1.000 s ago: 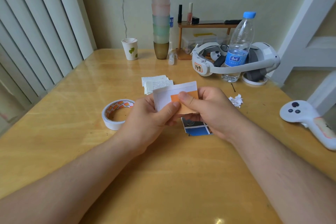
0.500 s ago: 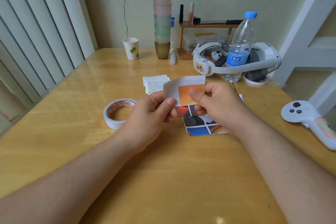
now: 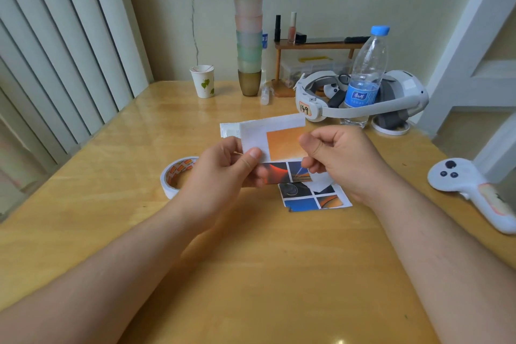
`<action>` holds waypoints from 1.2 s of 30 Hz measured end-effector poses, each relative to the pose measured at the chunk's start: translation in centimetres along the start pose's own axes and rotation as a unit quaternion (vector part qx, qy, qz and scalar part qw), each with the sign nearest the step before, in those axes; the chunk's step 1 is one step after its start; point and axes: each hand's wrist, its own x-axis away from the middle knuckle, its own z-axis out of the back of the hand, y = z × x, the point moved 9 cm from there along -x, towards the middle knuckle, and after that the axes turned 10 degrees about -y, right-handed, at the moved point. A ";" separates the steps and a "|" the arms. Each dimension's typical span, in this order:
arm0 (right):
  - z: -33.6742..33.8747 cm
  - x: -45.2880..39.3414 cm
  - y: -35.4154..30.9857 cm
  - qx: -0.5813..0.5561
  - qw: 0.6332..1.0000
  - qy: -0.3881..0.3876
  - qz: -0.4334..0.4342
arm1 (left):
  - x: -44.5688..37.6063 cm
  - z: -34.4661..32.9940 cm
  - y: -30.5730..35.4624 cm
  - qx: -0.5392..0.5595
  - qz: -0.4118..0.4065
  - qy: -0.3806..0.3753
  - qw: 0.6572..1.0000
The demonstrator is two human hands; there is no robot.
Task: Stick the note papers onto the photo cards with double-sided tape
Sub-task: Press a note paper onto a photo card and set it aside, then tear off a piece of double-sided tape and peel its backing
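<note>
1. Left hand (image 3: 223, 173) held the photo card (image 3: 279, 139) up over the table (image 3: 251, 274), thumb pinching its lower left corner w/ fingers curled behind; a 2nd card w/ red & blue prints (image 3: 282, 173) seemed tucked under it in the same grip.
2. Right hand (image 3: 335, 159) was at the card's right edge, fingers curled in, thumb near the orange print; couldn't tell if it actually pinched the edge or just hovered beside it.
3. More photo cards (image 3: 315, 198) lay flat below the hands; note papers (image 3: 230, 130) lay behind the held card; tape roll (image 3: 177, 176) sat just left of the left hand.
4. Handling: card looked light, thin, semi-stiff, prob. bends or creases if squeezed mid-sheet. Best held by edges or corners, keeping fingers off any sticky strip.
</note>
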 end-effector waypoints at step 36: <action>-1.4 -0.5 1.8 0.248 0.969 -0.004 0.014 | -9.8 10.5 -3.1 -0.389 0.224 0.094 0.889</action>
